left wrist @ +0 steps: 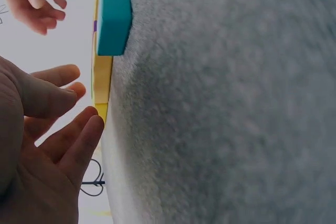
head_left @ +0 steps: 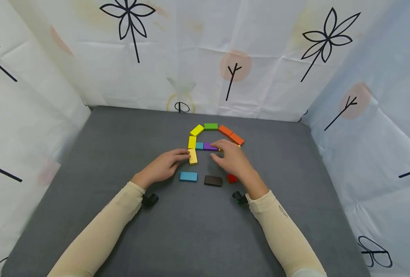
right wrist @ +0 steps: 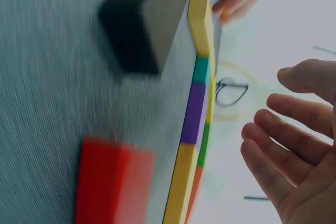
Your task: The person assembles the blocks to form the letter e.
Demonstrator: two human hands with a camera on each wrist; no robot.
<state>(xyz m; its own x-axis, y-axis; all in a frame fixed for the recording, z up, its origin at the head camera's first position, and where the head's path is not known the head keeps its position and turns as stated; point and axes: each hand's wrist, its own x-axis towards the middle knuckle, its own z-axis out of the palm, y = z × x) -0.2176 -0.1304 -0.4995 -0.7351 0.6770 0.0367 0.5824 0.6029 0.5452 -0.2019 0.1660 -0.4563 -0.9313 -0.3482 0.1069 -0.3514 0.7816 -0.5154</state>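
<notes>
Rectangular coloured blocks lie in a closed, arch-like outline on the table. Beside its lower left end, my left hand [head_left: 164, 164] has loosely bent fingers close to a pale yellow block [head_left: 193, 157]; whether they touch it I cannot tell. Over the outline's bottom row hovers my right hand [head_left: 233, 157], fingers spread and thumb apart, holding nothing in the right wrist view. Beneath it are a purple block [head_left: 209, 147] and a yellow block [right wrist: 180, 182], partly covered in the head view. A small teal block [head_left: 199, 146] adjoins the purple one.
Nearer me lie a blue block [head_left: 188, 177], a dark brown block [head_left: 213, 181] and a red block [head_left: 232, 178], partly behind my right wrist. Yellow blocks, a green block [head_left: 211, 127] and orange blocks [head_left: 236, 138] form the far curve. Patterned cloth walls surround the grey table [head_left: 198, 234].
</notes>
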